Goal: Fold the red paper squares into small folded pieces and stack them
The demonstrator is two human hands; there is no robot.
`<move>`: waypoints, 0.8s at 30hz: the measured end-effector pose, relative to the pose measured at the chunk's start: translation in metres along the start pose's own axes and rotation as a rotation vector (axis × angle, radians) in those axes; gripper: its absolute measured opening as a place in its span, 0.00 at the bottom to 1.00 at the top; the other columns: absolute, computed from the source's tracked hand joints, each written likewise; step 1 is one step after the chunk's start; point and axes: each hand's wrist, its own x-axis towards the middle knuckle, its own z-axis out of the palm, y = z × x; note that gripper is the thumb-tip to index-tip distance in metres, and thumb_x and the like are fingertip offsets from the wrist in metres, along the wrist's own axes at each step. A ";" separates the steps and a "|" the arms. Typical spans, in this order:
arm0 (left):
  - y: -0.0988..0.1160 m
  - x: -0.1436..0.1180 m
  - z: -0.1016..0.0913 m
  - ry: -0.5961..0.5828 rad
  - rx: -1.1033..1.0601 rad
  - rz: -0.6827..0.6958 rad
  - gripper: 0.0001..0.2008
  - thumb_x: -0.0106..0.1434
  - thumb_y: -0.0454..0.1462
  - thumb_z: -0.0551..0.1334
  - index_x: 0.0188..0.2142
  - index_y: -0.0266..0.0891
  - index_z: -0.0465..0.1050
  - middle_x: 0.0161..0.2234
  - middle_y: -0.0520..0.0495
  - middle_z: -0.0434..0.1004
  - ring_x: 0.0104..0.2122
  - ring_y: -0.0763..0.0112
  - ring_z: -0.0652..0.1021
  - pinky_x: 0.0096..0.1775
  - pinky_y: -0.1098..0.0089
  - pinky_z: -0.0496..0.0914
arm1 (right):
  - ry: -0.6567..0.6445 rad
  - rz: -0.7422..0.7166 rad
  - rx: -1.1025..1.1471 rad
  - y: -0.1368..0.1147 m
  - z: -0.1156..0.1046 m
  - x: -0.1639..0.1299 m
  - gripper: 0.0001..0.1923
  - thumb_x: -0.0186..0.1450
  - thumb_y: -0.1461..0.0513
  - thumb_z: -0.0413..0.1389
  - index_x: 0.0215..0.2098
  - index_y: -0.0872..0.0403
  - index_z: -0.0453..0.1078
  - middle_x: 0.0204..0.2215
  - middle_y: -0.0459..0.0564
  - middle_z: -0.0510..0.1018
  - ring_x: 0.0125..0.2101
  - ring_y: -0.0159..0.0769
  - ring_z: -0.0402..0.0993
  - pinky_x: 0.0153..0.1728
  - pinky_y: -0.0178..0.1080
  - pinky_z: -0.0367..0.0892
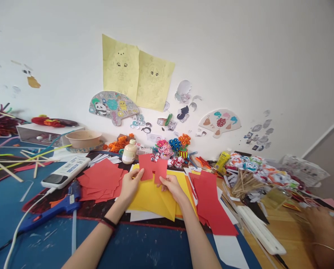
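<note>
A small red paper piece [146, 166] is pinched upright in my left hand [131, 184], its thumb on the lower left corner. My right hand [172, 186] pinches a second red paper rectangle [161, 170] by its lower edge. A narrow gap separates the two pieces. Beneath both hands lie sheets of yellow paper [147, 200], with white sheets partly under them. To the left rests a loose pile of red paper squares [102, 179]. Longer red paper strips [211, 201] lie to the right of my right forearm.
A blue glue gun [63, 205] and a white power strip [67, 172] sit at left. Behind my hands stand a cream bottle [129, 152] and colourful craft flowers [175, 145]. At right are a white tool [260, 228], wrapped sticks [242, 181] and another person's hand [324, 228].
</note>
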 end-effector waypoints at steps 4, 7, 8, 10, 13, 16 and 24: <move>0.000 -0.003 0.003 -0.002 0.381 0.103 0.19 0.64 0.48 0.52 0.30 0.38 0.75 0.30 0.48 0.76 0.30 0.68 0.72 0.33 0.71 0.61 | -0.131 -0.044 -0.092 -0.009 0.012 -0.003 0.26 0.60 0.43 0.54 0.27 0.59 0.73 0.16 0.47 0.74 0.15 0.29 0.64 0.20 0.32 0.58; 0.001 -0.005 0.004 -0.006 0.553 0.164 0.18 0.65 0.47 0.51 0.30 0.40 0.74 0.29 0.47 0.72 0.31 0.67 0.72 0.31 0.71 0.60 | -0.211 -0.073 -0.150 -0.011 0.017 -0.003 0.27 0.62 0.42 0.50 0.29 0.58 0.73 0.18 0.47 0.73 0.18 0.31 0.67 0.23 0.33 0.59; 0.002 -0.005 0.004 -0.024 0.573 0.184 0.18 0.65 0.47 0.51 0.30 0.40 0.73 0.29 0.48 0.71 0.31 0.67 0.72 0.31 0.71 0.60 | -0.221 -0.081 -0.176 -0.011 0.018 -0.003 0.27 0.62 0.42 0.49 0.28 0.57 0.72 0.19 0.47 0.73 0.19 0.31 0.67 0.23 0.33 0.59; 0.004 -0.006 0.004 -0.058 0.590 0.231 0.17 0.66 0.45 0.50 0.28 0.40 0.71 0.28 0.48 0.71 0.31 0.66 0.72 0.32 0.70 0.60 | -0.177 -0.144 -0.261 -0.010 0.018 -0.002 0.26 0.62 0.43 0.50 0.24 0.56 0.69 0.19 0.46 0.71 0.20 0.31 0.64 0.23 0.32 0.57; 0.009 -0.008 0.004 -0.057 0.615 0.305 0.16 0.67 0.44 0.49 0.29 0.40 0.69 0.29 0.47 0.72 0.33 0.65 0.71 0.33 0.69 0.60 | -0.024 -0.284 -0.396 -0.012 0.017 -0.001 0.23 0.61 0.47 0.55 0.19 0.55 0.65 0.18 0.43 0.67 0.21 0.30 0.58 0.23 0.32 0.52; 0.011 -0.010 0.004 -0.060 0.656 0.344 0.15 0.67 0.43 0.48 0.30 0.40 0.68 0.29 0.47 0.72 0.34 0.64 0.71 0.33 0.69 0.59 | 0.013 -0.277 -0.396 -0.015 0.017 -0.001 0.19 0.60 0.50 0.57 0.21 0.55 0.68 0.17 0.43 0.68 0.20 0.30 0.59 0.23 0.33 0.52; -0.001 -0.008 0.007 -0.223 0.610 0.255 0.13 0.64 0.41 0.51 0.25 0.40 0.64 0.23 0.49 0.69 0.25 0.68 0.69 0.28 0.71 0.54 | -0.029 -0.192 -0.448 -0.001 0.014 0.001 0.16 0.58 0.55 0.59 0.18 0.55 0.71 0.16 0.47 0.74 0.20 0.35 0.67 0.24 0.34 0.56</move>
